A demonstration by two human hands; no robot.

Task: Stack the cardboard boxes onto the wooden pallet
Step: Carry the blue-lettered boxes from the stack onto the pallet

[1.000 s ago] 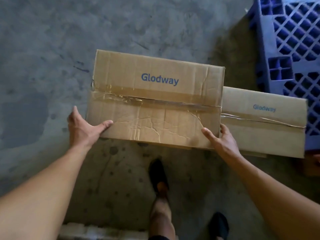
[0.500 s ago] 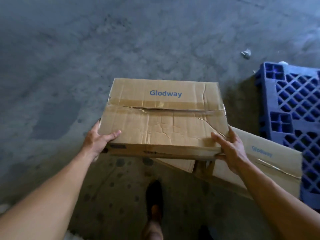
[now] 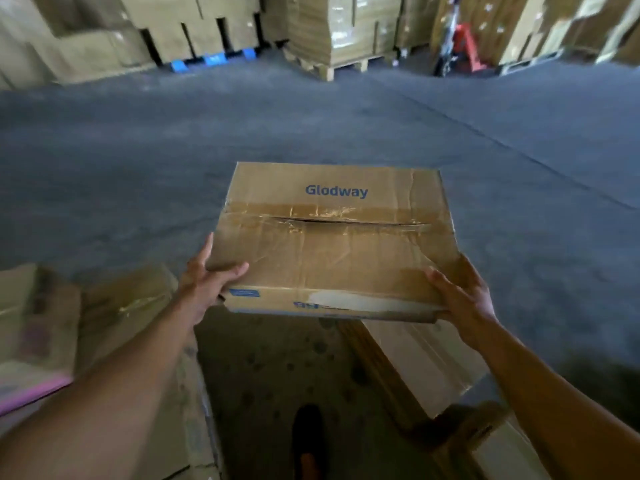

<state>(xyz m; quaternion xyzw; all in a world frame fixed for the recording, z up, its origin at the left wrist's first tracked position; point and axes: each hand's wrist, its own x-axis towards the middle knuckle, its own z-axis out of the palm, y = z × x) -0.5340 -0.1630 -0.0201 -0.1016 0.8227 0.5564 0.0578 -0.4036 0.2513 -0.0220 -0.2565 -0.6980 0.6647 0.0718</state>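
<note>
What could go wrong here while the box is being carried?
The box is held only at its near corners by the left hand and right hand, so it may tip forward. Its taped seam gapes and could split. The low boxes flank the foot, a likely trip hazard.

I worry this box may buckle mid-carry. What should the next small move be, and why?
Probably slide both hands farther under the base before carrying it. The left hand and right hand grip only the near corners of the Glodway box, held off the floor, so its far side hangs unsupported; the cardboard is creased and the tape seam gapes.
</note>
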